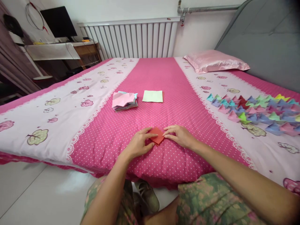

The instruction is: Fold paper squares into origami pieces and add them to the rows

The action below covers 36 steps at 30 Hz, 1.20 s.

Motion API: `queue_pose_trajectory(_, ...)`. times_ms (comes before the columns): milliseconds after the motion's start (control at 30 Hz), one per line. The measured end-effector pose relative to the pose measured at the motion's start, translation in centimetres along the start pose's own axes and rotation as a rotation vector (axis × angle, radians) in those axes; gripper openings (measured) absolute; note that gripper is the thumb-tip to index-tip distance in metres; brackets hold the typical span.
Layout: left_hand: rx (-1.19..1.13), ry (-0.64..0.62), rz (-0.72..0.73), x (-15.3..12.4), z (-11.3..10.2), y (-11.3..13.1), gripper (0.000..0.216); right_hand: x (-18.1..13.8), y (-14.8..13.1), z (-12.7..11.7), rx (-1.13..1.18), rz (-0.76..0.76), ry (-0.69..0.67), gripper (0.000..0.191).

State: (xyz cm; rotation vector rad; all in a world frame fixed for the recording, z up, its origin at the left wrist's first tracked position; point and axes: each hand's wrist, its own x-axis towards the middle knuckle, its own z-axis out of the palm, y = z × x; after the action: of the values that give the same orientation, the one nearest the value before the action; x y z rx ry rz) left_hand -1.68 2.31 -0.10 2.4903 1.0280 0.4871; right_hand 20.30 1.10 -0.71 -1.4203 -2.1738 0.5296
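A small folded red paper (158,137) lies on the pink dotted bedspread (164,81) near the bed's front edge. My left hand (138,144) rests on its left side, fingers stretched flat and pressing the paper down. My right hand (178,135) lies at its right side, fingertips flat on the paper's edge. Neither hand lifts the paper. Farther back on the bed lie a stack of coloured paper sheets (124,101) topped with pink, and beside it a single pale green sheet (152,96).
Several folded paper shapes (255,112) in many colours lie in rows at the right of the bed. A pink pillow (215,60) sits by the grey headboard (264,37). A radiator (131,37) stands behind, a desk with a monitor (58,22) at left.
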Motion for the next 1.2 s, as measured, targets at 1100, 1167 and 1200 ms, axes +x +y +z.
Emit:
queue_pose_trajectory(1100,0.267,0.306,-0.396,1.4,2.5,-0.2,0.016,0.4,-1.0,2.9,-0.133,0.227,0.161,0.02)
queue_pose_trajectory(1167,0.284,0.312,-0.406,1.3,2.6,-0.1,0.014,0.4,-1.0,2.9,-0.154,0.229,0.171,0.019)
queue_pose_trajectory(1200,0.29,0.314,-0.412,1.2,2.6,-0.1,0.013,0.4,-1.0,2.9,-0.163,0.233,0.178,0.017)
